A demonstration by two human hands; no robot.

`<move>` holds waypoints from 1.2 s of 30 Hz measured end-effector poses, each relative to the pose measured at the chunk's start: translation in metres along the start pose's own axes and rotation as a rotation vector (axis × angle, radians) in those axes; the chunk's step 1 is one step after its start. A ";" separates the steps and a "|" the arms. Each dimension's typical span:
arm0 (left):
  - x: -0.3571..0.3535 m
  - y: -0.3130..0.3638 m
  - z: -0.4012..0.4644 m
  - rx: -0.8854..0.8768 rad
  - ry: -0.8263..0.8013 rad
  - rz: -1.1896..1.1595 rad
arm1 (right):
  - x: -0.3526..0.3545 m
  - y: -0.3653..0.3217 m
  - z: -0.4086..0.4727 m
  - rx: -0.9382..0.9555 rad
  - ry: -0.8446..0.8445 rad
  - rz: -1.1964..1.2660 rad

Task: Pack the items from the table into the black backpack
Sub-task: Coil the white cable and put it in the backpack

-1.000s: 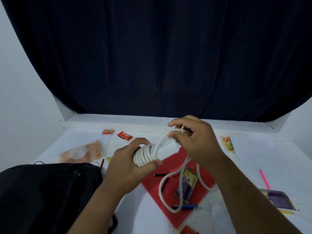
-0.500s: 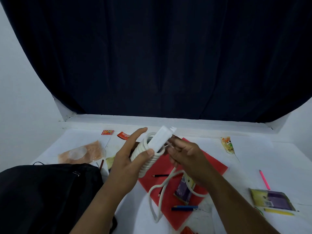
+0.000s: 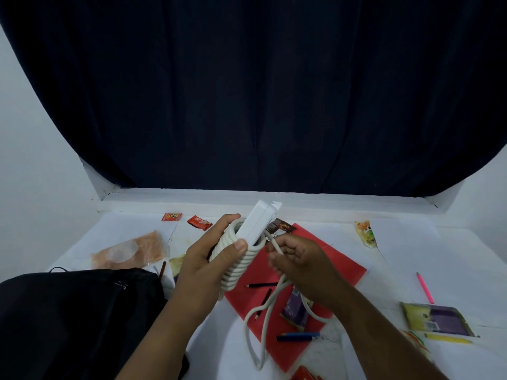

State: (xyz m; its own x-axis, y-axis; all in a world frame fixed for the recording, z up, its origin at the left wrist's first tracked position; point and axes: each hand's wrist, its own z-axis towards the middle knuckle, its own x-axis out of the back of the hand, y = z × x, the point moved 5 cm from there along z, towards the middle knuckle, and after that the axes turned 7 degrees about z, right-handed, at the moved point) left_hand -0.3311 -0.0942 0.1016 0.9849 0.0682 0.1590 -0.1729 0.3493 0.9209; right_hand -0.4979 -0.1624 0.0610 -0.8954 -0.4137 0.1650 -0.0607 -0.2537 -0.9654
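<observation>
Well, at eight o'clock the black backpack (image 3: 74, 322) lies on the white table (image 3: 406, 250), the left hand (image 3: 204, 266) grips the cable-wrapped white power strip (image 3: 253, 224), and the right hand (image 3: 300, 266) pinches its loose cable (image 3: 263, 322) beside it.

The place looked like a makeshift recording corner in a plain room, not a kitchen or shop. A white counter (image 3: 411, 242) stood against bare white walls (image 3: 33, 160). Behind the counter a dark navy curtain (image 3: 252, 91) hung as a backdrop, filling most of the view. Scattered on the counter were a red paper sheet (image 3: 329, 259), snack wrappers (image 3: 199, 222), a pink pen (image 3: 424, 287) and pencils (image 3: 262, 284), laid out like props rather than household clutter.
</observation>
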 end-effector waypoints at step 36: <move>0.064 -0.005 -0.017 0.081 0.412 0.049 | 0.032 0.033 -0.006 -0.042 0.338 -0.419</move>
State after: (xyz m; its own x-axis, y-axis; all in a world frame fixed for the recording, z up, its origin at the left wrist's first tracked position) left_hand -0.2678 -0.0762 0.1009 0.8875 0.4565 0.0628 -0.2018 0.2625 0.9436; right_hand -0.5312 -0.1786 0.0329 -0.8824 0.0213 0.4700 -0.4543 -0.2985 -0.8393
